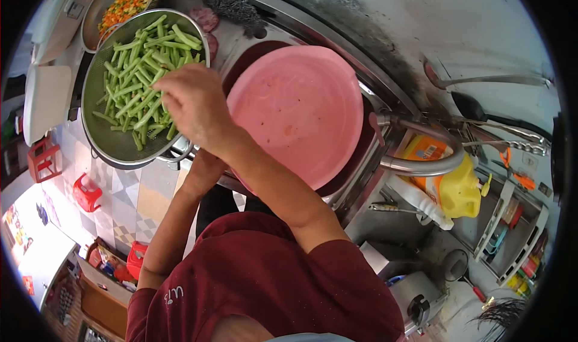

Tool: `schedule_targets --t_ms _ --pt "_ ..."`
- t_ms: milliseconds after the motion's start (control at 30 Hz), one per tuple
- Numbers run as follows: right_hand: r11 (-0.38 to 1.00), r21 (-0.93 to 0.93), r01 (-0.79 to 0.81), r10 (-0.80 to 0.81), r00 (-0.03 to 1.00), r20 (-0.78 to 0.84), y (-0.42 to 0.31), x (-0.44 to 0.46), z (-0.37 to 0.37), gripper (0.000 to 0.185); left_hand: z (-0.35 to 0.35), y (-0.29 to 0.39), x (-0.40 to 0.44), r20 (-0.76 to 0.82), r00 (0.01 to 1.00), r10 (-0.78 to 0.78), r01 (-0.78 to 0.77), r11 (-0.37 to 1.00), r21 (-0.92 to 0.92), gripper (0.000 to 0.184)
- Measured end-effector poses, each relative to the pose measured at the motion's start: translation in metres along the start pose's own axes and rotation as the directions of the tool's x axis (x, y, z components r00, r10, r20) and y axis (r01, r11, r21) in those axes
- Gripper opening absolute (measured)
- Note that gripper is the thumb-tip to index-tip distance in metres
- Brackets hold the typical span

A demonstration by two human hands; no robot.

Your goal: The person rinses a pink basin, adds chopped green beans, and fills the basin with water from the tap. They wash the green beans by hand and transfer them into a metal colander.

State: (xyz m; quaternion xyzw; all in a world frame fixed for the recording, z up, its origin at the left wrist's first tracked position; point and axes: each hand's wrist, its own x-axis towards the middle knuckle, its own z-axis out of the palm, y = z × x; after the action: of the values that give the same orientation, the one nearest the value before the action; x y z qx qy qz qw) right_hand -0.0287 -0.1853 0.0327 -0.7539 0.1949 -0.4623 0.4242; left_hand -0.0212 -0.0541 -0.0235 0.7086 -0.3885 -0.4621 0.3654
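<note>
Cut green beans (141, 80) lie in a metal strainer basket (90, 128) at the upper left. Above the right side of the beans is my right hand (195, 101), its fingers curled together; whatever they hold, if anything, cannot be made out. My left hand (209, 168) is lower, near the left rim of the pink basin and partly under my right forearm, with its fingers hidden. The large pink basin (295, 116) sits in the sink, with a few small dark bits on its bottom.
A pan with diced orange and green vegetables (129, 5) stands beyond the strainer. The curved faucet (421, 161) is right of the basin, next to a yellow jug (460, 191). Utensils, including a ladle (487, 80), hang on the wall. Red stools (87, 192) stand on the floor at left.
</note>
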Motion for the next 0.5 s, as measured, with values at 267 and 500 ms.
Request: schedule_targets --t_ms 267,500 --pt "0.743 -0.291 -0.603 0.525 0.794 -0.307 0.102 -0.108 -0.136 0.022 -0.004 -0.001 -0.004 0.127 0.948 -0.293 0.312 0.935 -0.166 0.037" --pt "0.522 -0.407 -0.749 0.733 0.639 -0.235 0.207 -0.26 -0.188 0.034 0.0 0.004 -0.005 0.096 0.956 -0.276 0.292 0.896 -0.335 0.029"
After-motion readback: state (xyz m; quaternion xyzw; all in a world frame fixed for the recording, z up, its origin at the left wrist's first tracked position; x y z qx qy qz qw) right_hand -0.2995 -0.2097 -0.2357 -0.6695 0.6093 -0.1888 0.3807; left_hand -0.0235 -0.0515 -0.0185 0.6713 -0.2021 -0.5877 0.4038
